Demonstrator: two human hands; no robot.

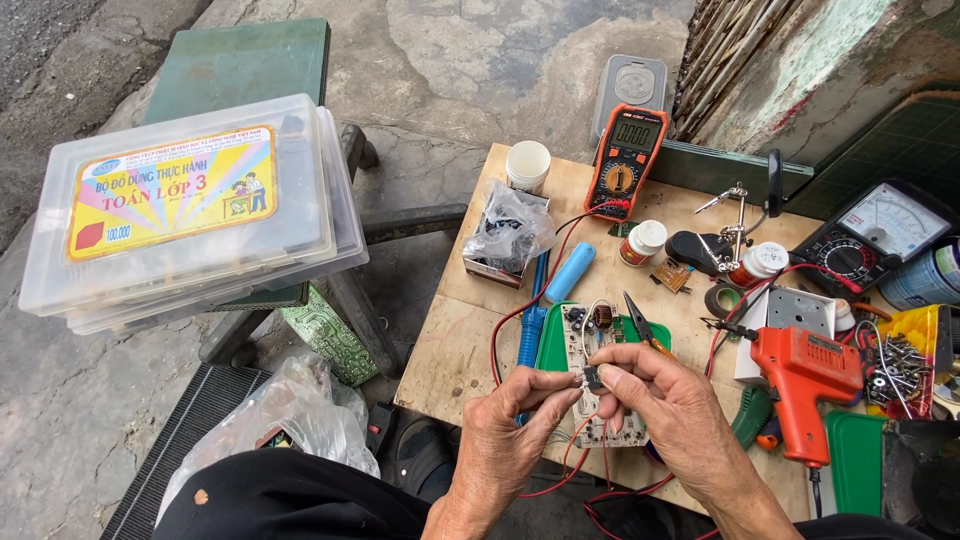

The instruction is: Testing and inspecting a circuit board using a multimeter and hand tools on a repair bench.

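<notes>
Small black component [592,377], pinched right between both hands above the white circuit board [600,345] — that's the centre of the action. Left hand [510,420] has thumb and forefinger closed tight on one side of it, right hand [668,400] nips the other side with its fingertips, so each grip is narrow and holding that same little part. To do this well, I'd judge, keep the pinch light, steady both wrists, and mind the thin red wires [575,455] looping underneath so nothing snags. The part itself is dark, blocky, barely bigger than a fingertip; its leads are too small to make out. It sits just over the board, which lies on a green tray [553,345] at the near edge of the wooden desk [450,350]. Red-handled cutters [640,325] rest on the board's far corner. Orange soldering gun [805,375] lies to the right, orange multimeter [626,160] stands further back.
</notes>
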